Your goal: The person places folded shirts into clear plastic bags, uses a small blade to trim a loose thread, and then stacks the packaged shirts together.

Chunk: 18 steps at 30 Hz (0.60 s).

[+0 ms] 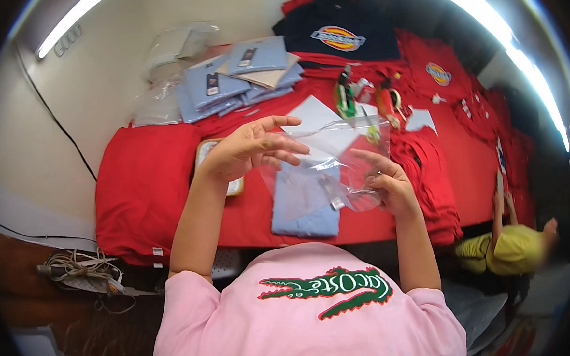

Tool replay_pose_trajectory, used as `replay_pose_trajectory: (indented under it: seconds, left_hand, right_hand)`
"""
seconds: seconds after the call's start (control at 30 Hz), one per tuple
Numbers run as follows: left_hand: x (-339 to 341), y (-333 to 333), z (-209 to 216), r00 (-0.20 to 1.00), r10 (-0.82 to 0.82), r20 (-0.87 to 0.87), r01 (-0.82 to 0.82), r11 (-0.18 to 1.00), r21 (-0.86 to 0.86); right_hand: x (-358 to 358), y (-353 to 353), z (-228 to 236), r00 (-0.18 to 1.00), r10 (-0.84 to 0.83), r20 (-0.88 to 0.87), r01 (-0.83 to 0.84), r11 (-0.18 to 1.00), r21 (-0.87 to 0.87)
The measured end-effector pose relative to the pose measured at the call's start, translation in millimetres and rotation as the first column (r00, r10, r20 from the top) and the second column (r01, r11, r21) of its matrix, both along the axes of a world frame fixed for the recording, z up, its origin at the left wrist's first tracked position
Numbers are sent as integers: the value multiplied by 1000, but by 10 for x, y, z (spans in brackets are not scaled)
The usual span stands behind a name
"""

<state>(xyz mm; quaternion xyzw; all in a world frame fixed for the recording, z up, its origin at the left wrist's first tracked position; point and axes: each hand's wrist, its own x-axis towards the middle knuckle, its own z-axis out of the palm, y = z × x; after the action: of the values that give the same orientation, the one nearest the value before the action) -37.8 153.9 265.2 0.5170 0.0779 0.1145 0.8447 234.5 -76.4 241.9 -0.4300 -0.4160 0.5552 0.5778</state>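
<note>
A clear plastic bag (362, 201) hangs over the table in front of me, its film crumpled and shiny. My right hand (388, 183) is closed on the bag's right side, thumb and fingers pinching the film. At the bag's left side is my left hand (257, 146), fingers spread apart; whether they touch the film I cannot tell. Under the bag, near the table's front edge, lies a folded light blue garment (293, 211) with a dark tag. Partly behind my left forearm is a shallow, light-rimmed tray (235, 186).
Bagged blue garments (214, 91) are piled at the back left, beside clear plastic packs (158, 102). White sheets (314, 114), a green tape dispenser (344, 97) and red garments (421, 169) lie beyond and right. A person in yellow (516, 248) is at far right. Coiled cables (82, 269) sit lower left.
</note>
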Motion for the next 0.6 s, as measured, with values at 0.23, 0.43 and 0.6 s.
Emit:
replay_pose_trajectory:
  seconds: [0.23, 0.43, 0.6]
  left_hand:
    - [922, -1282, -49, 975, 196, -104, -146, 919, 366]
    - [1358, -2070, -380, 978, 117, -175, -27, 894, 447]
    - [1508, -2361, -600, 961, 161, -224, -82, 942, 326]
  right_hand:
    - [455, -1522, -405, 972, -3, 236, -8, 999, 48]
    - [718, -1981, -387, 932, -175, -317, 185, 983, 0]
    - [729, -2029, -335, 945, -281, 165, 294, 954, -62]
